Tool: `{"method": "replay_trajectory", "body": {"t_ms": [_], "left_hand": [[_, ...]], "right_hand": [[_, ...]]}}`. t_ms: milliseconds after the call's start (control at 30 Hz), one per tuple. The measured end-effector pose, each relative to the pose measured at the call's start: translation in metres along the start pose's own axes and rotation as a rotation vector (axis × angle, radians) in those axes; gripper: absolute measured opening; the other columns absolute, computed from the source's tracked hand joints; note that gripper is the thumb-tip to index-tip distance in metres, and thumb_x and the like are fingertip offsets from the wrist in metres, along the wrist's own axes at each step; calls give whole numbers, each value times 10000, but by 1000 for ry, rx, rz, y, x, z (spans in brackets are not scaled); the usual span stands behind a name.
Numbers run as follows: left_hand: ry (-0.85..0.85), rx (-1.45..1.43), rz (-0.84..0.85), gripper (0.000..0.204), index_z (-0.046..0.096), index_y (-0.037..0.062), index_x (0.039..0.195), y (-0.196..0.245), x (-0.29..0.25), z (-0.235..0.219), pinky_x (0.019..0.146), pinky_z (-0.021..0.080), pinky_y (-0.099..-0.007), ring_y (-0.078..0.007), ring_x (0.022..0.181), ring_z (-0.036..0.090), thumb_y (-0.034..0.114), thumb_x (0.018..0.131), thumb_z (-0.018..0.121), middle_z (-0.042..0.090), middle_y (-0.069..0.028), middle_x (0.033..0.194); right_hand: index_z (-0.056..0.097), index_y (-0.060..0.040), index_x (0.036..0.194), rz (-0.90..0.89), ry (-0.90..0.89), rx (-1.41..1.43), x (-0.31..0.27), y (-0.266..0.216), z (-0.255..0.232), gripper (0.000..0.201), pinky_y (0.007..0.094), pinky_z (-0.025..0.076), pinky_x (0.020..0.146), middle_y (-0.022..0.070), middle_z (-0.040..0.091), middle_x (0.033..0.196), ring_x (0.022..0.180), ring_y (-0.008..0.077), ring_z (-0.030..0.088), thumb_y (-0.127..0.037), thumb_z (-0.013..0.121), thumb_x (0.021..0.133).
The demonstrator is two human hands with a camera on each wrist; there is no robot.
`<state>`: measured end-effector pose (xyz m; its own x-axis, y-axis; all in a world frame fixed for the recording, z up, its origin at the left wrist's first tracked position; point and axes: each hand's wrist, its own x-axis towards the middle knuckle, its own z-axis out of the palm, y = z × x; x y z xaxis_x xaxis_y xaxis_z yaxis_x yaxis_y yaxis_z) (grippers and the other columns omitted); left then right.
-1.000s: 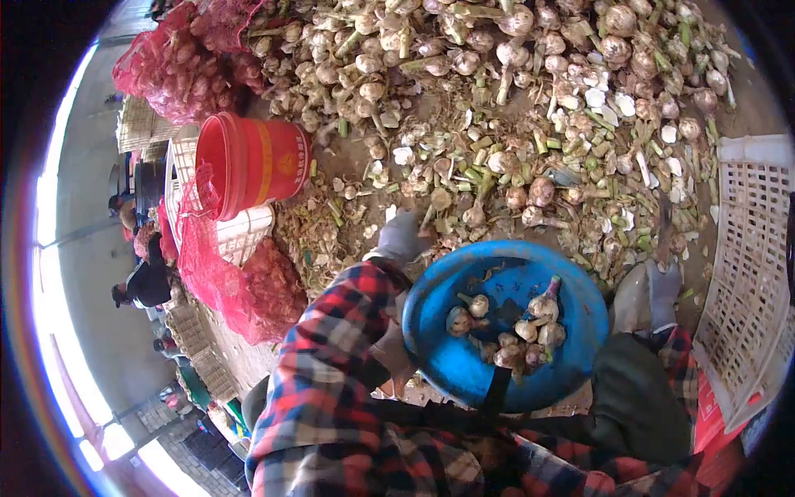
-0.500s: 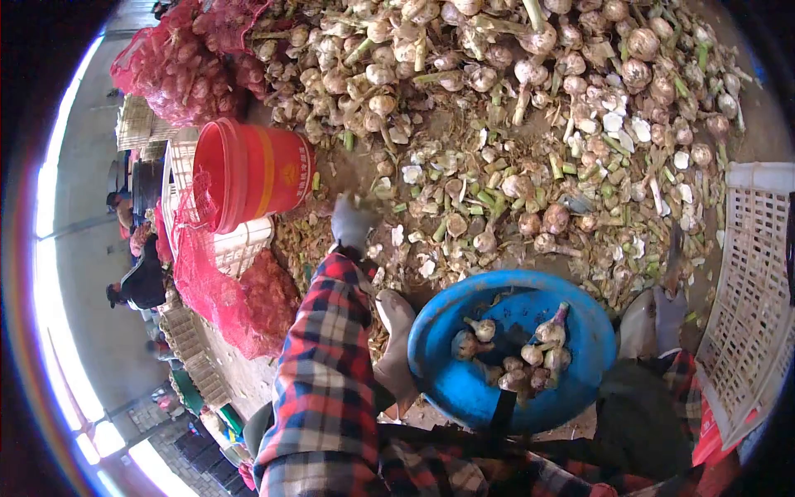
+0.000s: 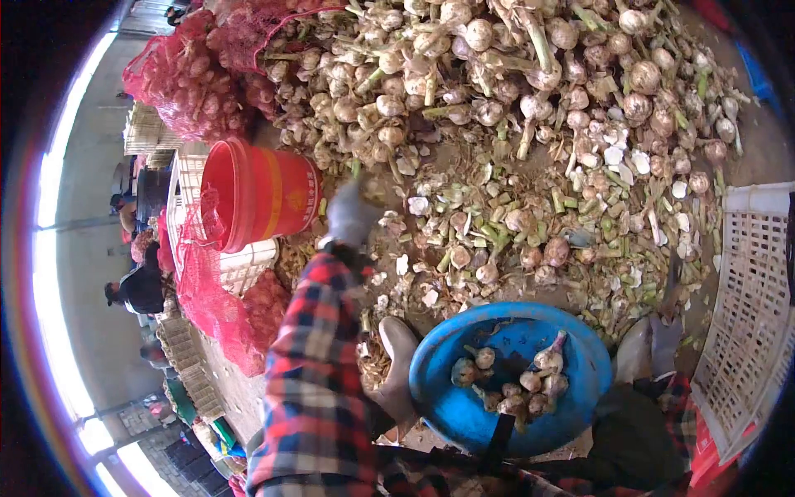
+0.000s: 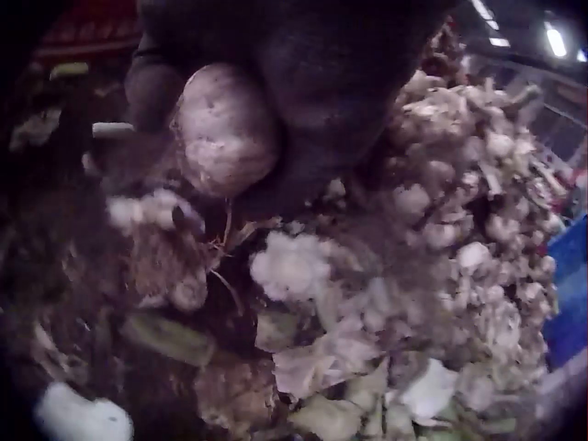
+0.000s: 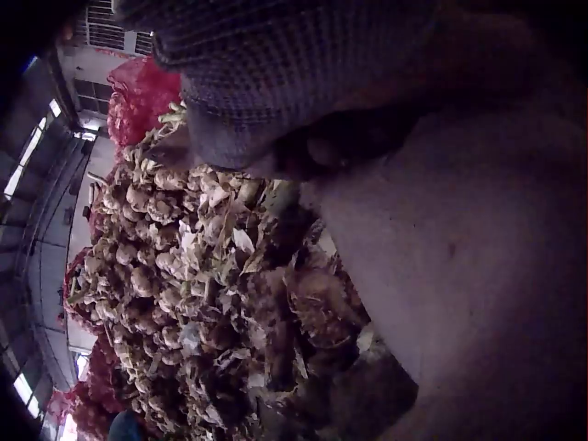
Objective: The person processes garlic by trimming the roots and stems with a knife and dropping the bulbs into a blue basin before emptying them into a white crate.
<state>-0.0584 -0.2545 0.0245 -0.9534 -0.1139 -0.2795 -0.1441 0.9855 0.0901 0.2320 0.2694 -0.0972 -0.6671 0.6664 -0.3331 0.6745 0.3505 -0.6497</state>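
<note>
My left hand [image 3: 352, 217], in a grey glove, reaches over the scraps right of the red bucket. In the left wrist view its dark-looking fingers curl around a garlic bulb [image 4: 228, 130], roots pointing down. Gloved too, my right hand [image 3: 665, 335] is low beside a boot [image 3: 635, 352]; a dark, narrow knife [image 3: 674, 277] points away from its grip. Curled fingers [image 5: 276, 83] show in the right wrist view, the handle mostly hidden. Between the boots sits a blue basin [image 3: 447, 402] with several garlic bulbs [image 3: 530, 381] in it.
A large garlic heap [image 3: 497, 74] spreads ahead, with cut stems and peelings [image 3: 513, 224] before it. The red bucket [image 3: 277, 195] and red mesh sacks [image 3: 195, 83] stand left. A white plastic crate [image 3: 749, 306] is at right. Other people [image 3: 141, 290] are far left.
My left hand has moved from beside the basin leftward, then farther out toward the heap. The view has tilted, so the basin appears lower. The right hand stays beside the boot.
</note>
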Motion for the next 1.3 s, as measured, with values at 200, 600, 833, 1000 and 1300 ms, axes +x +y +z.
{"method": "replay_trajectory", "body": {"t_ms": [200, 600, 833, 1000, 1300], "left_hand": [[519, -208, 134, 349, 470, 105, 1052, -115, 21, -154, 635, 438, -325, -226, 721, 532, 229, 732, 537, 541, -124, 832], [-139, 311, 1366, 364, 480, 145, 1033, 99, -79, 33, 828, 355, -371, -245, 1005, 430, 124, 669, 478, 443, -102, 1102], [-571, 420, 1403, 385, 474, 125, 1012, 130, -77, 78, 758, 419, -362, -255, 982, 451, 164, 636, 549, 435, -99, 1088], [-175, 31, 855, 490, 428, 138, 1097, 155, -72, 43, 691, 452, -356, -295, 844, 518, 170, 636, 590, 450, -117, 1027], [-171, 40, 686, 421, 459, 113, 1023, 176, -38, 74, 704, 446, -365, -304, 839, 519, 114, 615, 561, 469, -124, 991]], "right_hand": [[482, 47, 958, 11, -44, -341, -3, -16, -9, 421, 319, 409, 547, 128, 557, 767, 612, 192, 504, -186, 633, 641], [513, 43, 882, 33, -65, -69, -4, -16, -6, 429, 348, 412, 625, 141, 556, 770, 714, 237, 540, -296, 616, 639], [532, 12, 886, 53, -90, -65, -18, -58, -14, 385, 342, 434, 613, 139, 583, 743, 654, 244, 566, -293, 598, 661], [527, -12, 917, -54, -26, -216, -7, -18, -6, 382, 331, 429, 639, 142, 584, 786, 706, 257, 567, -289, 592, 663], [532, -37, 964, -55, -33, -195, -13, -29, -11, 399, 333, 423, 676, 141, 580, 815, 757, 262, 560, -278, 597, 654]]}}
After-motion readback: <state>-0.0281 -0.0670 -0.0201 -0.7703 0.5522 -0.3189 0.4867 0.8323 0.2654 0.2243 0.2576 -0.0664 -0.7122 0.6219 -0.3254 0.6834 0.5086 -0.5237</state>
